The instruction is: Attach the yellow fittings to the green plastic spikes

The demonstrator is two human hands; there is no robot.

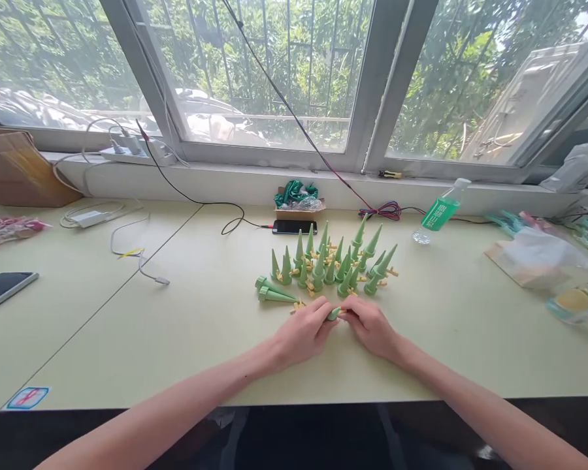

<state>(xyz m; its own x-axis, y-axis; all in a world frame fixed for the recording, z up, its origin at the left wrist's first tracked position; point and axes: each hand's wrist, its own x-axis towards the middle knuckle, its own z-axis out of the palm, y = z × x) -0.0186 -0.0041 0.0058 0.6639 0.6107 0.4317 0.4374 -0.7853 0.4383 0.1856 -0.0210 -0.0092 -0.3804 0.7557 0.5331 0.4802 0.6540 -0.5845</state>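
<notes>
My left hand is closed around a green plastic spike, whose small end shows between the fingers. Close against it, my right hand pinches a small yellow piece at the spike; the fingers cover most of it. Just beyond my hands stands a cluster of green cone-shaped spikes, many with small yellow valve-like pieces at their sides. Two more green spikes lie on their sides at the cluster's left, near a few yellow pieces.
Behind the cluster are a black phone and a small cardboard box with green stuff inside. A tilted bottle with a green label is at the back right, a tissue pack farther right. Cables and another phone lie left.
</notes>
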